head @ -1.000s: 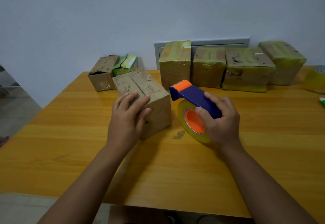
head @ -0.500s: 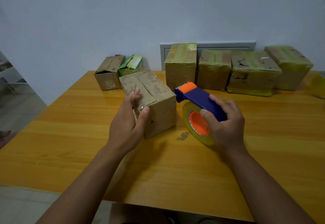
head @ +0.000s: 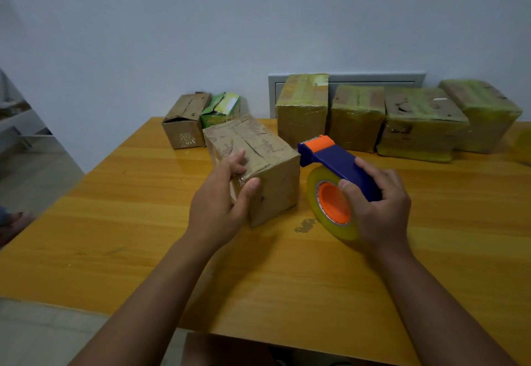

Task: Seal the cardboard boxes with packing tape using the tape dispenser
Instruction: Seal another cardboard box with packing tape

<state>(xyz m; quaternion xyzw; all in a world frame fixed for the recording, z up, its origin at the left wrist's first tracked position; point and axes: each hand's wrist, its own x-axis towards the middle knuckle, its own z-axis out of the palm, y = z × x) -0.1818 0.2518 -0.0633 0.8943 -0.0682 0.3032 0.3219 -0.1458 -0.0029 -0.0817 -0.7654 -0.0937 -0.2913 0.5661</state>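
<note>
A worn brown cardboard box [head: 267, 159] lies on the yellow wooden table [head: 143, 222], its top flaps closed along a seam. My left hand [head: 221, 204] grips its near left corner, thumb on the front face, fingers on top. To the right of the box, my right hand [head: 376, 207] holds a blue and orange tape dispenser [head: 336, 161] loaded with a yellowish tape roll [head: 316, 207]. The dispenser's orange nose points at the box's right top edge, close beside it.
Several tape-wrapped boxes [head: 416, 124] line the wall at the back right. A small brown box [head: 185, 120] and a green carton [head: 221, 110] stand at the back left. Another tape roll [head: 524, 147] shows at the right edge. The table's near edge is close to me.
My left hand has shifted from flat on the box top to gripping its near left corner. The dispenser stays beside the box; the camera has moved.
</note>
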